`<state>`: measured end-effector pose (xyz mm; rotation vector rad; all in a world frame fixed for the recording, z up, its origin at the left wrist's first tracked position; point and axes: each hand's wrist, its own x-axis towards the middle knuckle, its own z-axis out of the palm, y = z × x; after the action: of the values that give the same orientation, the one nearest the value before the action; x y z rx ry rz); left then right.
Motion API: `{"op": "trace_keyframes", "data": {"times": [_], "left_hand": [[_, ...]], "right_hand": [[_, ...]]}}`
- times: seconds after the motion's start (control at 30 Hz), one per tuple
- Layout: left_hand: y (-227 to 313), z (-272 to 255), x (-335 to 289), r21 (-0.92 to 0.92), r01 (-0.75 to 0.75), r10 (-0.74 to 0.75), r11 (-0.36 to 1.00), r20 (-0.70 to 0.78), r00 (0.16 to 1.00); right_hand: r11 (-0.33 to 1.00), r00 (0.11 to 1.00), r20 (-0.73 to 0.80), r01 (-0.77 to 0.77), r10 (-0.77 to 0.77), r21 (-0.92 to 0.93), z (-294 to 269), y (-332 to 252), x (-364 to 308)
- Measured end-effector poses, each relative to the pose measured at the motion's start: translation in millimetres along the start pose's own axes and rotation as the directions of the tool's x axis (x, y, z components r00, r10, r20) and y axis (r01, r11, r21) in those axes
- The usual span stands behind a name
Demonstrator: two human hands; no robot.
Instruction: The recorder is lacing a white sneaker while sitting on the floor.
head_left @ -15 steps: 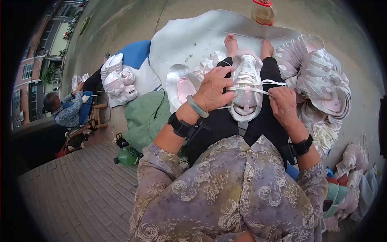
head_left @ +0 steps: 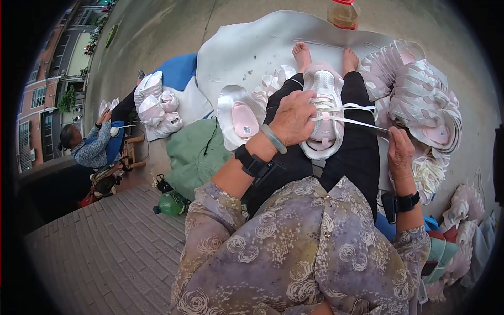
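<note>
Lap: your black-trousered legs [head_left: 357, 142] cradle the work from both sides, probably so your knees do the steadying.
Shoe: the white-and-pink shoe [head_left: 325, 137] sits between your legs at 12 o'clock, its laced front face up, likely so the lacing stays within reach of either hand.
Left hand [head_left: 295, 118]: at 11 o'clock, fingers curled closed on the shoe's left edge, seemingly as an anchor against the pull; your knuckles hide whether lace is pinched there too.
Right hand [head_left: 400, 152]: between 2 and 3 o'clock, well clear of the shoe, fingertips pinched together on a white lace [head_left: 362, 124]. That strand runs straight across to the shoe, which suggests tension.
Loose strand [head_left: 358, 106]: curves off the shoe toward 1 o'clock, slack and in neither hand.
Green cloth [head_left: 191, 147]: heaped between 9 and 10 o'clock.
Pink insole-shaped piece [head_left: 244, 119]: at 10 o'clock, lying on silvery material.
Stacked shoe parts [head_left: 422, 94]: at 2 o'clock, nested in a curved row, perhaps for easy picking.
Pale sheet [head_left: 247, 39]: spread beyond, under your bare feet, presumably keeping white pieces off the ground.
Red-capped bottle [head_left: 344, 17]: past the sheet, just right of 12.
Co-worker [head_left: 94, 149]: seated farther off at 9 o'clock.
</note>
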<state>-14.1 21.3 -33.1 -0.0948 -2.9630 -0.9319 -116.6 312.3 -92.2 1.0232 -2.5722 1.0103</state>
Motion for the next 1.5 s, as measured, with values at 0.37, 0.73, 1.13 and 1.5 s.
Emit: {"op": "trace_keyframes", "data": {"times": [0.37, 0.73, 1.13, 1.5], "left_hand": [[-11.1, 29.1, -5.4, -0.072, 0.053, -0.075, 0.996, -0.348, 0.935], [1.8, 56.4, 0.6, -0.016, -0.008, 0.002, 1.0, -0.328, 0.945], [5.1, 65.5, 15.4, -0.001, 0.064, -0.061, 0.998, -0.313, 0.948], [14.7, 74.9, 18.7, 0.103, 0.087, -0.044, 0.991, -0.36, 0.932]], "right_hand": [[0.992, 0.989, 0.141, -0.066, 0.05, 0.106, -6.1, -12.1, -2.7], [0.983, 0.946, 0.272, 0.182, -0.175, 0.001, 56.2, -89.0, 47.6], [0.998, 0.967, 0.252, 0.004, -0.02, 0.062, 57.4, -82.7, 32.1], [0.984, 0.975, 0.219, -0.067, 0.03, 0.165, 68.9, -77.1, 29.4]]}}
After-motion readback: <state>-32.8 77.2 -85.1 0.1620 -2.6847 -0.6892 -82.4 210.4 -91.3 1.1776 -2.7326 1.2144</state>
